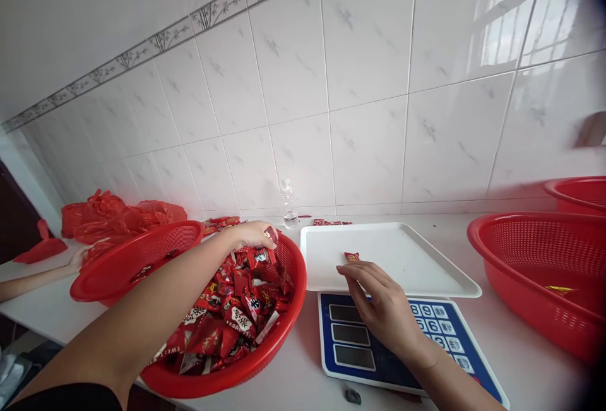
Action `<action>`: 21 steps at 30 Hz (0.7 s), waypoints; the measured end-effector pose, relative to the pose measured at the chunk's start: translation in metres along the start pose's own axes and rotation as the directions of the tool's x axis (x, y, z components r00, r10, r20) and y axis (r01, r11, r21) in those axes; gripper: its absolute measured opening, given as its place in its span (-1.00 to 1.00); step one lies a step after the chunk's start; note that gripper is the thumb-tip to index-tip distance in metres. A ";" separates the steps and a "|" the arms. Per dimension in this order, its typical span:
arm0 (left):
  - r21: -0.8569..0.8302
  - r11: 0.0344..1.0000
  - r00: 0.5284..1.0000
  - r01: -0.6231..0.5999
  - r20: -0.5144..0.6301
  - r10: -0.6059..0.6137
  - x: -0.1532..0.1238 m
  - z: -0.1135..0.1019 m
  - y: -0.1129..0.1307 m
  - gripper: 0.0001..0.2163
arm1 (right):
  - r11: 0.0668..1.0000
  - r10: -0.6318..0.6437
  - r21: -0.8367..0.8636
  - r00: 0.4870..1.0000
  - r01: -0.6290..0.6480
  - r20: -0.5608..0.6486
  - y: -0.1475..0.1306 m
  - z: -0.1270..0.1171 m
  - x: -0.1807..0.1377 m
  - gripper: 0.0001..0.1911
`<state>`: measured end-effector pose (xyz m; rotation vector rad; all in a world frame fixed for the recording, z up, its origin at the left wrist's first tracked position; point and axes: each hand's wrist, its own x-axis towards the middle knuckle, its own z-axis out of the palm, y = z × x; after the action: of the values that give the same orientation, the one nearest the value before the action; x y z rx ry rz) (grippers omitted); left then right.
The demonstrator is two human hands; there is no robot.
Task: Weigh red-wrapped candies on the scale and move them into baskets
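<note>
Gripping a small red-and-white sweet [271,235], the left hand [252,234] hangs over the far end of a heaped red basket [227,387], its arm stretched right across the pile of wrapped sweets [237,316]. From where I stand, the right hand [379,291] is a different matter: it sits over the near edge of the white tray [402,250], palm down, fingers together and half bent. I can't tell whether it has hold of anything, since its underside is hidden from me.

The relation that counts, to my eye, is between that hand and the 1 red packet [351,257] on the tray. It lies just beyond the fingers, on the side away from the person, its near edge partly covered by them; whether they touch, I can't say. What shows of it is squat, a bit longer from left to right. The right hand is clearly the nearer of the 2; the left is off to the side, past the basket's rim.

Under the right wrist is the blue scale [348,370]. Farther left, another person's hand [78,259] is by some red bags [118,216].
</note>
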<state>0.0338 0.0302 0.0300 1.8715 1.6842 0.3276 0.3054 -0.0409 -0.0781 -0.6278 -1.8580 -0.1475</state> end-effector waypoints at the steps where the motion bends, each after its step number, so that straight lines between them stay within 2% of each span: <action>1: -0.051 0.998 0.999 -0.025 -0.030 0.023 -0.001 -0.002 0.006 -0.80 | 1.000 0.005 -0.007 1.000 -0.005 -0.003 0.001 0.000 0.000 -0.77; 6: -0.342 0.927 0.984 -0.155 -0.132 0.116 0.007 0.006 0.038 -0.77 | 0.998 0.035 -0.047 0.999 -0.036 -0.016 0.006 -0.001 0.000 -0.78; 9: -0.437 0.881 0.984 -0.180 -0.092 0.155 0.013 0.021 0.052 -0.74 | 0.991 0.080 -0.108 0.996 -0.083 -0.030 0.012 -0.003 0.001 -0.79; 12: -0.386 0.912 0.989 -0.140 -0.018 0.144 0.017 0.037 0.060 -0.65 | 0.945 0.181 -0.272 0.983 -0.181 -0.024 0.020 -0.005 0.002 -0.76; 15: -0.196 0.970 0.986 -0.144 0.053 0.157 0.018 0.052 0.063 -0.56 | 0.868 0.289 -0.440 0.955 -0.231 0.069 0.024 -0.008 0.003 -0.71; 17: -0.101 0.977 0.969 -0.186 0.147 0.199 0.018 0.062 0.066 -0.55 | 0.850 0.335 -0.482 0.924 -0.212 0.184 0.023 -0.010 0.004 -0.69; 19: -0.099 0.972 0.947 -0.212 0.226 0.230 0.018 0.068 0.068 -0.55 | 0.866 0.328 -0.472 0.899 -0.165 0.289 0.020 -0.010 0.004 -0.70; 21: -0.131 0.968 0.946 -0.214 0.218 0.239 0.019 0.070 0.069 -0.56 | 0.885 0.298 -0.449 0.892 -0.124 0.340 0.017 -0.011 0.003 -0.70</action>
<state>0.1321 0.0282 0.0100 1.9449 1.2760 0.2712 0.3218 -0.0293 -0.0743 -1.2382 -2.1509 -0.2905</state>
